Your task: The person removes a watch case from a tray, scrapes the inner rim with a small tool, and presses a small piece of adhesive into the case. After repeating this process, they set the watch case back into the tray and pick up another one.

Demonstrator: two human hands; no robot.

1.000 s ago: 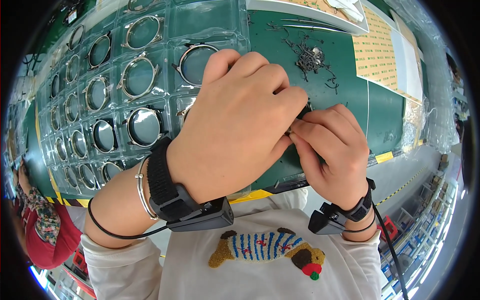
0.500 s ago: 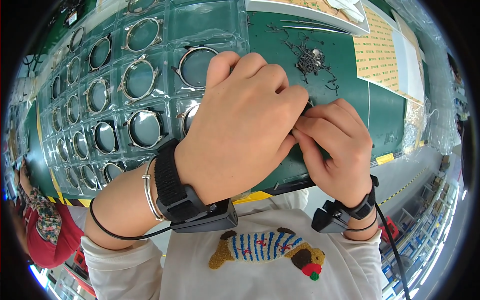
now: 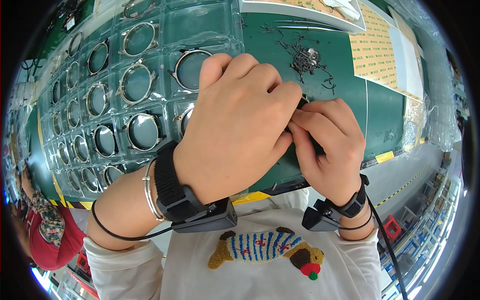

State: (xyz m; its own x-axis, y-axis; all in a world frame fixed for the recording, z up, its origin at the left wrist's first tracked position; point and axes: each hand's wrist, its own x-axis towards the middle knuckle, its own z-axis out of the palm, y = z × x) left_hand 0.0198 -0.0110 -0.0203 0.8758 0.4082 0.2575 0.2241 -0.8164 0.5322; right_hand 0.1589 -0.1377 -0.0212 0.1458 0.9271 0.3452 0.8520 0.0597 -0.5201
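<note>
Scraps (image 3: 306, 59) lie beyond both hands (image 3: 235, 130), the left partly hiding a tray (image 3: 200, 22).

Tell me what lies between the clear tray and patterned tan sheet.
In the head view, a tangle of black strips and slim metal pieces lie between them; the left hand and right hand hide the nearer part.

Single view: left head-worn fisheye, facing down, close above fingers (image 3: 325, 125) and green tabletop (image 3: 385, 115).
</note>
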